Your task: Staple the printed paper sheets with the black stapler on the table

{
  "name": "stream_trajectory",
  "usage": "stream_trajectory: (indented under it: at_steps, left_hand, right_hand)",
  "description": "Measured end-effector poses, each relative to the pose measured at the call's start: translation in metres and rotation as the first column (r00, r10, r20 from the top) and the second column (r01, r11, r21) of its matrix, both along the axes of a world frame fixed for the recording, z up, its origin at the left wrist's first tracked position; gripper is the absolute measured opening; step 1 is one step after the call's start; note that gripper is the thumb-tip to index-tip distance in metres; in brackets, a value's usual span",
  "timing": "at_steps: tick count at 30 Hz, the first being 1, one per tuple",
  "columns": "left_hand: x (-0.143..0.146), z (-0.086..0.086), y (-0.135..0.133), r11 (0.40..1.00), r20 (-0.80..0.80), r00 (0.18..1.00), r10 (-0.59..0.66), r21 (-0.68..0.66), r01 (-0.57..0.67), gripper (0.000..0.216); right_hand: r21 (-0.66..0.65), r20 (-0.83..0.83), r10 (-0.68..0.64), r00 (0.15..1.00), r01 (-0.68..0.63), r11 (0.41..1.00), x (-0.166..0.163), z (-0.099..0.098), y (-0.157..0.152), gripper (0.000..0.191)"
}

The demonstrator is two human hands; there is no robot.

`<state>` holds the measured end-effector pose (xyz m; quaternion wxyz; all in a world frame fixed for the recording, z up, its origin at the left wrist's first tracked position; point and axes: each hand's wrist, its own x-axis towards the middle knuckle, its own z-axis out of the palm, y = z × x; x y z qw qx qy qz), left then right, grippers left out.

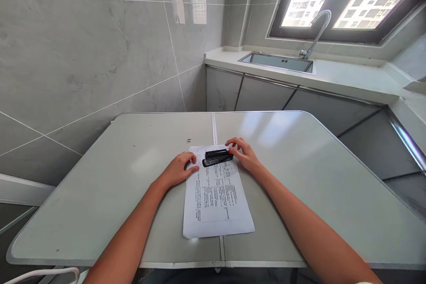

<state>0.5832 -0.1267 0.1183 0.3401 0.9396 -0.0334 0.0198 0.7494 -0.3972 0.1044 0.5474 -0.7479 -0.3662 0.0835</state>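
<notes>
Grey marbled tiles (83, 44) line the wall at far left, behind a pale folding table (93, 213). On it, the left hand (181, 167) is loosely curved, thumb and fingers parted around nothing, their tips at the left edge of the printed paper (213, 219). Just beyond that hand lie small metallic bits (188, 140), probably staples. The paper lies flat across the table's centre seam; whether it is one sheet or several, I cannot tell. It should be light and limp, apt to slide on the smooth top and crease if pinched hard, so a flat press near an edge suits it best.

On the paper's far part lies a black stapler (217, 157), its two arms spread apart toward the left. It looks stiff and fairly light, with a slick casing and a hinge that may swing; the hinged right end or both arms together would give the surest hold. The right hand (244, 153) has its thumb at that right end, fingers bent beyond it; whether it actually grips, I cannot tell. Farther right, a sink (244, 58) and gooseneck faucet (320, 33) stand beneath a window (316, 35).
</notes>
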Motion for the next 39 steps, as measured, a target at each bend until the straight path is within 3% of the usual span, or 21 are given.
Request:
stream_trajectory:
  at_steps: [2,4,8,18,24,35,39]
  left_hand:
    - [0.003,-0.007,-0.011,0.995,0.046,0.994,0.098,0.030,-0.100,0.029]
    - [0.007,-0.014,-0.020,0.992,0.096,0.989,0.114,0.051,-0.120,0.036]
    - [0.013,-0.022,-0.027,0.991,0.129,0.984,0.121,0.037,-0.127,0.027]
    - [0.016,-0.025,-0.023,0.978,0.083,0.982,0.171,-0.138,-0.158,0.025]
    - [0.016,-0.022,-0.024,0.969,0.055,0.982,0.180,-0.180,-0.168,0.025]
    - [0.015,-0.020,-0.024,0.977,0.043,0.982,0.185,-0.118,-0.179,0.022]
    - [0.015,-0.016,-0.024,0.982,0.045,0.985,0.168,-0.094,-0.163,0.021]
  right_hand:
    - [-0.024,-0.028,-0.005,1.000,0.004,1.000,0.006,-0.001,-0.005,0.021]
    - [-0.054,-0.052,0.063,0.997,-0.066,0.996,0.010,-0.002,-0.007,0.023]
    - [-0.079,-0.058,0.191,0.980,-0.196,0.977,0.011,-0.003,-0.007,0.029]
    - [-0.092,-0.107,0.270,0.957,-0.280,0.956,0.012,-0.003,-0.005,0.033]
    - [-0.112,-0.101,0.281,0.955,-0.291,0.950,0.011,-0.002,-0.004,0.034]
    - [-0.144,-0.067,0.273,0.960,-0.280,0.949,0.011,0.000,-0.001,0.037]
    - [-0.101,0.010,0.176,0.984,-0.174,0.980,0.004,0.003,0.000,0.036]
